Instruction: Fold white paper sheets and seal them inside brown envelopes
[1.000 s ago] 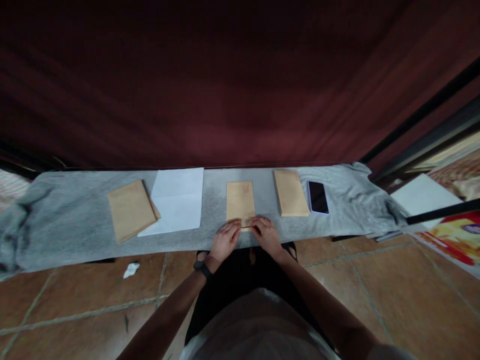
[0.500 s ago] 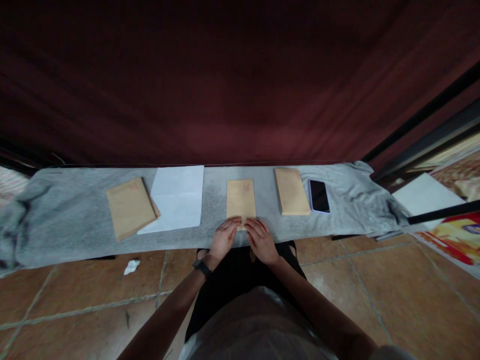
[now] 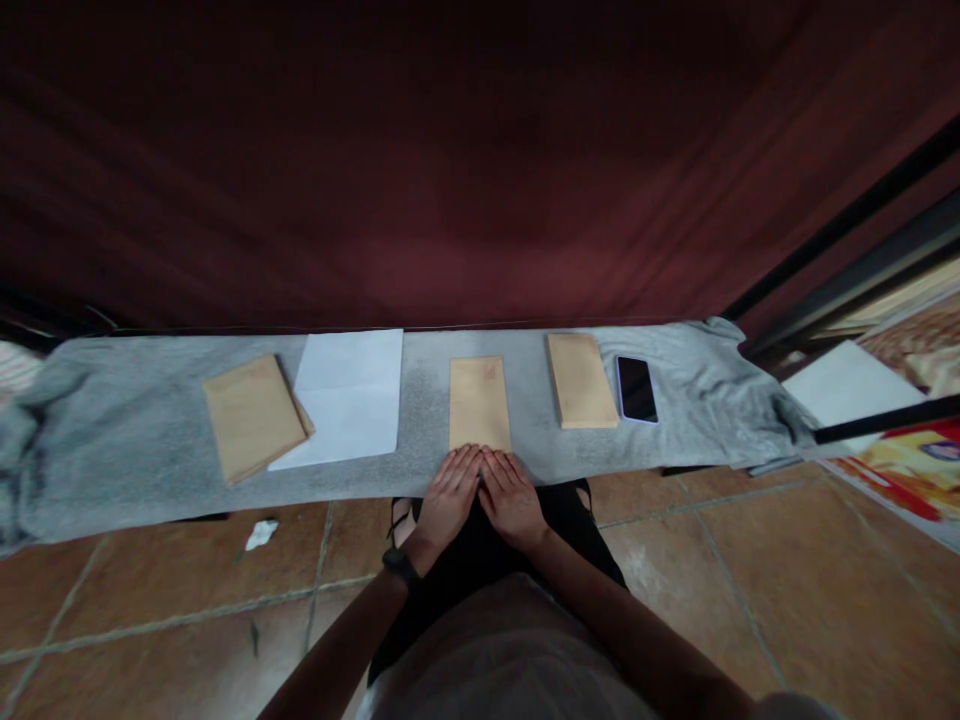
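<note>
A brown envelope (image 3: 479, 402) lies upright in the middle of a long bench covered with grey cloth (image 3: 135, 440). My left hand (image 3: 448, 497) and my right hand (image 3: 511, 495) rest side by side at its near end, fingers stretched flat with the fingertips touching the envelope's lower edge. Neither hand holds anything. A black band is on my left wrist.
A stack of brown envelopes (image 3: 251, 415) and a white sheet of paper (image 3: 343, 397) lie to the left. Another brown envelope stack (image 3: 581, 380) and a dark phone (image 3: 636, 389) lie to the right. A dark red curtain hangs behind. Tiled floor with a paper scrap (image 3: 260, 534) below.
Both hands drew back toward me and came together; before, they were spread over the envelope's lower corners, now their fingertips meet at its near edge.
</note>
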Demonstrator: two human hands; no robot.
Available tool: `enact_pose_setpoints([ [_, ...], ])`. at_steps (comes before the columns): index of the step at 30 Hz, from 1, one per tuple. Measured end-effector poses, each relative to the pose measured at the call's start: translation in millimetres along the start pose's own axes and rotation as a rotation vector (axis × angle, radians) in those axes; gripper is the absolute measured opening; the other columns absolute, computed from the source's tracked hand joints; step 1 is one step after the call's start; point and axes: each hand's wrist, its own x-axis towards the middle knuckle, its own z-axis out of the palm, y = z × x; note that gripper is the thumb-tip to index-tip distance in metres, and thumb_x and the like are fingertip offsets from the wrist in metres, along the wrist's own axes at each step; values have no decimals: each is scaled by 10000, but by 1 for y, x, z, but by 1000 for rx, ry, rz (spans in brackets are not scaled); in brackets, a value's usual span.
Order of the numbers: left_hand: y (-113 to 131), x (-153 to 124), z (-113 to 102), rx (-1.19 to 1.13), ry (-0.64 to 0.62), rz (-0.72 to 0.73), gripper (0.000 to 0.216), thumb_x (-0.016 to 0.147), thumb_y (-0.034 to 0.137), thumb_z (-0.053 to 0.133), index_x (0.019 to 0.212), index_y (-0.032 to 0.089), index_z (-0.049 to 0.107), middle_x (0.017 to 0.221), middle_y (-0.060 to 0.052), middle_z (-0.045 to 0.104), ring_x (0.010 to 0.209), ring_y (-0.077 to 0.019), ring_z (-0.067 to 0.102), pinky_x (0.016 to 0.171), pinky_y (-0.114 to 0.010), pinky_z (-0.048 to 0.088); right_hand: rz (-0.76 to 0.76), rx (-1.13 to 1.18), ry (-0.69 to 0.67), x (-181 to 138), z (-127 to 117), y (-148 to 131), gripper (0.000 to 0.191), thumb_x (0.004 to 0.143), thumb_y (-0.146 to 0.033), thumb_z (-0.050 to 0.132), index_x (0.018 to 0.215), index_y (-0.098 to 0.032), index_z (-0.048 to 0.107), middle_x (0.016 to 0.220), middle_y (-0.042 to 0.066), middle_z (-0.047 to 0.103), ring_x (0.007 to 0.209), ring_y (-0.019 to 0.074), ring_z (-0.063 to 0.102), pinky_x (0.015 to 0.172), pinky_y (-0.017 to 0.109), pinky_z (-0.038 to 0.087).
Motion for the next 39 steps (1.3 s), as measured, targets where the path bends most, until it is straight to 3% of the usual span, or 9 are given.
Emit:
enact_pose_setpoints([
  [4, 11, -7, -1, 86, -23, -57, 581, 996, 227, 447, 1557, 157, 317, 1570, -148, 422, 1452, -270, 404, 1208, -503, 361, 9, 13, -8, -1, -2, 0, 583, 982, -223, 447, 1553, -148, 362, 1572, 107, 420, 1470, 252, 373, 1242, 489, 295],
  [9, 14, -9, -6, 95, -31, -107, 597, 992, 280, 490, 1554, 151, 338, 1558, -154, 431, 1455, -283, 391, 1214, -484, 350, 32, 3, 5, -4, -7, 8, 549, 991, -240, 451, 1530, -148, 406, 1553, 115, 450, 1449, 265, 408, 1240, 502, 282],
  [18, 12, -17, -6, 112, 14, -152, 656, 1003, 317, 486, 1593, 165, 241, 1573, -159, 401, 1461, -298, 380, 1215, -517, 322, 85, -32, 11, -10, -25, 23, 524, 1001, -236, 458, 1517, -152, 423, 1537, 131, 469, 1421, 275, 448, 1229, 515, 288],
  [23, 30, -12, -6, 147, 10, -273, 651, 1000, 308, 458, 1581, 98, 253, 1593, -193, 346, 1483, -330, 328, 1229, -553, 272, 106, -54, 15, -13, -28, 20, 516, 1011, -253, 440, 1511, -124, 431, 1531, 142, 475, 1430, 277, 435, 1234, 501, 271],
  [29, 57, -2, 5, 234, -139, -189, 646, 965, 138, 356, 1591, 85, 206, 1628, -148, 295, 1527, -239, 224, 1254, -458, 250, 113, -111, 28, -14, -24, 14, 512, 1032, -284, 405, 1505, -90, 431, 1546, 153, 452, 1461, 278, 383, 1231, 507, 262],
  [39, 36, 4, 7, 238, -172, -93, 680, 894, 104, 402, 1564, 81, 291, 1615, -144, 337, 1518, -236, 259, 1246, -430, 269, 84, -52, 19, -6, -17, 5, 526, 1035, -325, 414, 1513, -104, 422, 1540, 138, 468, 1453, 256, 396, 1232, 480, 276],
])
